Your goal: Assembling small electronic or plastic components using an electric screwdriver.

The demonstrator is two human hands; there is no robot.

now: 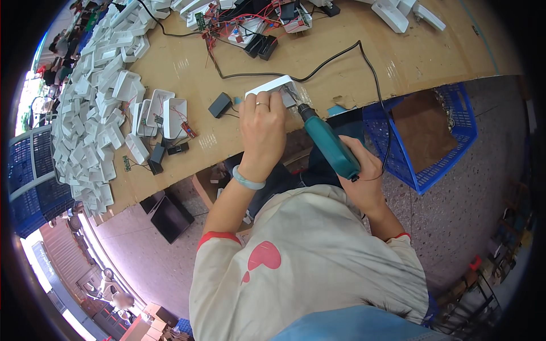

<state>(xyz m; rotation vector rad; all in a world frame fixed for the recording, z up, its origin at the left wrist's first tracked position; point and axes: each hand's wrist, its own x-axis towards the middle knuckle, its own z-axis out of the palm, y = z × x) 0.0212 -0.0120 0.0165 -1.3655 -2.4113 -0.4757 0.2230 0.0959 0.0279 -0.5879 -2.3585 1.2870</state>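
Note:
My right hand (364, 167) is wrapped round a green corded electric screwdriver (330, 145). Its tip points up and left into a white plastic housing (273, 86) at the table's near edge. My left hand (263, 122) grips that housing from the near side, fingers bent over its wall. What lies under the fingers is hidden. Just left of my left hand rests a small black box (219, 105) with a thin wire. The black power cord (318, 69) runs across the table behind the housing and down past my right hand.
A large heap of white plastic housings (94, 113) covers the table's left side. Nearer lie open housings with wired boards (175, 118). At the back are circuit boards with red wires (244, 28) and more white housings (391, 14). A blue crate (421, 184) stands right of the cardboard-covered table (449, 57).

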